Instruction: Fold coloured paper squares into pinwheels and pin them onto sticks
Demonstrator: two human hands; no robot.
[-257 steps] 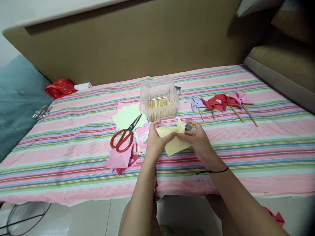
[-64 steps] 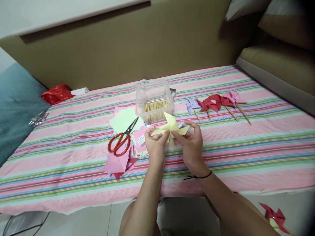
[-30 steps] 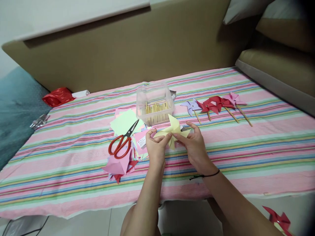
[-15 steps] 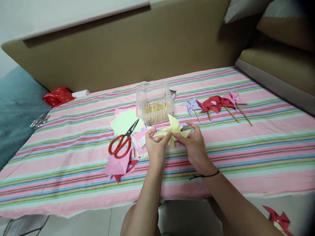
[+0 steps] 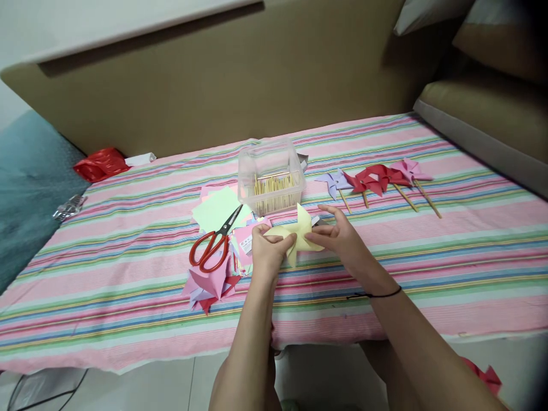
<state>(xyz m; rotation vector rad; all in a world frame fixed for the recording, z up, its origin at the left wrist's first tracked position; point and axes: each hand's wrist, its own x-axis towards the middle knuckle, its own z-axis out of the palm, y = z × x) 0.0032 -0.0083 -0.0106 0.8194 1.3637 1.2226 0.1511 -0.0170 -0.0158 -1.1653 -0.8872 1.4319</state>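
Observation:
Above the front part of the striped cloth I hold a pale yellow paper pinwheel (image 5: 303,224), its blades folded. My left hand (image 5: 269,251) pinches it on the left side, thumb on top near the middle. From the right, my right hand (image 5: 342,237) has its thumb and fingers closed on the pinwheel's right part. I see no stick on it. Left of my hands lie red-handled scissors (image 5: 214,245) on coloured paper squares (image 5: 217,210). Behind the pinwheel stands a clear plastic box (image 5: 270,197) with many thin wooden sticks (image 5: 276,185) in it.
At the right lie finished pinwheels on sticks: a lilac one (image 5: 336,181), red ones (image 5: 372,178) and a pink one (image 5: 410,168). Pink and red paper pieces (image 5: 209,282) lie front left. A red plastic bag (image 5: 101,164) sits far left; another red pinwheel (image 5: 486,377) is low at right.
My right hand has shifted its grip and turned, its wrist moving right and its fingers now curling at the pinwheel's right side. The pinwheel has tilted a little; my left hand still pinches it.

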